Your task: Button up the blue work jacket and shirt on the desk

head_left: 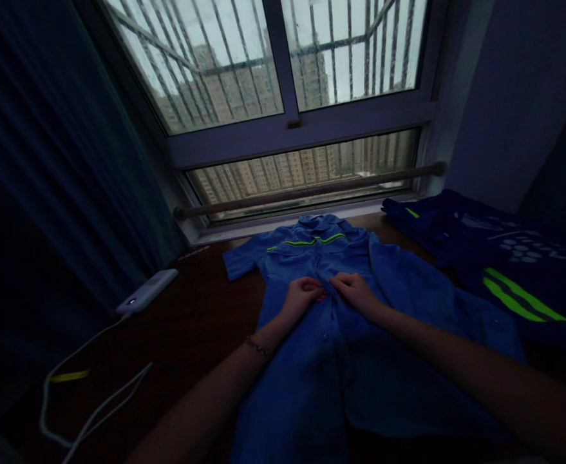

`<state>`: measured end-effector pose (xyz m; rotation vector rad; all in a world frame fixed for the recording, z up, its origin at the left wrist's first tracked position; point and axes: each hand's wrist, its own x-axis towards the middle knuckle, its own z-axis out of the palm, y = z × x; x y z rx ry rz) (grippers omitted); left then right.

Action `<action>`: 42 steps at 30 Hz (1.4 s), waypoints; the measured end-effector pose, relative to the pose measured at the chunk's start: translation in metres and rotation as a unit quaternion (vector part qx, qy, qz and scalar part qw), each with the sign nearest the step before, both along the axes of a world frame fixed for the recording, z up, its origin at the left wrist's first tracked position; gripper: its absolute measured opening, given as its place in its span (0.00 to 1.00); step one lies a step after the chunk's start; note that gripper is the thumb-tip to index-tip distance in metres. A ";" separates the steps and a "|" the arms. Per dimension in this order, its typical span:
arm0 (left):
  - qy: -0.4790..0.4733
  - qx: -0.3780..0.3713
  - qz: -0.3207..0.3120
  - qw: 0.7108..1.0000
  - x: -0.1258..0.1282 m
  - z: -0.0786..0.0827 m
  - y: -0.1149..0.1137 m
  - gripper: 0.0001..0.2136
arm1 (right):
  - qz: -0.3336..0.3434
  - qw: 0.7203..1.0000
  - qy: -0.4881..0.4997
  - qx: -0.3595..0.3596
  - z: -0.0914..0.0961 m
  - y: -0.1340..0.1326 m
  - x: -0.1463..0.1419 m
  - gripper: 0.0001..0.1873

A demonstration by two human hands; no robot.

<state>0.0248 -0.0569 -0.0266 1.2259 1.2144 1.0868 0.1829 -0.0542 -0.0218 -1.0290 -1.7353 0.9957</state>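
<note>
A blue short-sleeved shirt [311, 361] with a yellow-green stripe across the chest lies face up on a dark wooden surface [200, 322], collar toward the window. My left hand [302, 293] and my right hand [355, 289] meet at the shirt's front placket just below the chest. Fingers of both hands are curled and pinch the fabric along the button line. A thin bracelet sits on my left wrist.
A white power bank [147, 291] with a white cable [84, 393] lies at the left. Dark blue garments with yellow-green stripes [505, 264] are piled at the right. A barred window [287, 96] and a rail stand behind; a dark curtain [46, 161] hangs left.
</note>
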 end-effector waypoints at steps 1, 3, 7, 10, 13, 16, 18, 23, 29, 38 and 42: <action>0.002 0.000 0.004 1.000 0.000 0.000 0.000 0.08 | -0.006 0.999 -0.019 0.038 0.001 -0.001 0.000 0.16; 0.004 -0.001 0.009 1.000 0.001 0.000 0.000 0.08 | -0.016 0.994 -0.051 0.091 0.001 -0.002 0.001 0.11; -0.012 0.009 -0.006 1.000 0.001 0.000 -0.002 0.09 | -0.039 0.988 -0.088 0.123 -0.001 -0.003 0.001 0.09; -0.020 0.014 -0.016 1.000 0.002 0.001 -0.003 0.09 | -0.051 0.986 -0.107 0.119 -0.005 -0.001 0.000 0.08; 0.007 0.021 -0.020 1.000 0.003 0.002 -0.004 0.12 | -0.054 0.985 -0.127 0.106 -0.009 0.001 -0.001 0.06; 0.035 0.038 0.004 0.999 0.004 -0.002 -0.002 0.13 | -0.043 0.982 -0.152 0.108 -0.010 0.000 -0.003 0.05; 0.031 0.041 0.022 0.998 0.005 -0.006 0.001 0.13 | -0.033 0.980 -0.157 0.116 -0.009 -0.001 -0.003 0.06; -0.031 0.015 0.012 0.999 0.005 -0.010 0.004 0.14 | -0.030 0.983 -0.132 0.122 -0.009 -0.002 -0.004 0.09; -0.046 0.013 0.006 0.999 0.007 -0.005 0.002 0.15 | -0.024 0.988 -0.113 0.099 -0.013 0.000 -0.005 0.12; -0.031 0.056 -0.019 0.998 0.008 -0.005 0.000 0.17 | -0.013 0.990 -0.132 0.048 -0.009 0.007 -0.004 0.15; -0.025 0.073 -0.037 0.996 0.006 -0.006 0.000 0.16 | 0.020 0.990 -0.139 0.020 -0.007 0.013 -0.002 0.17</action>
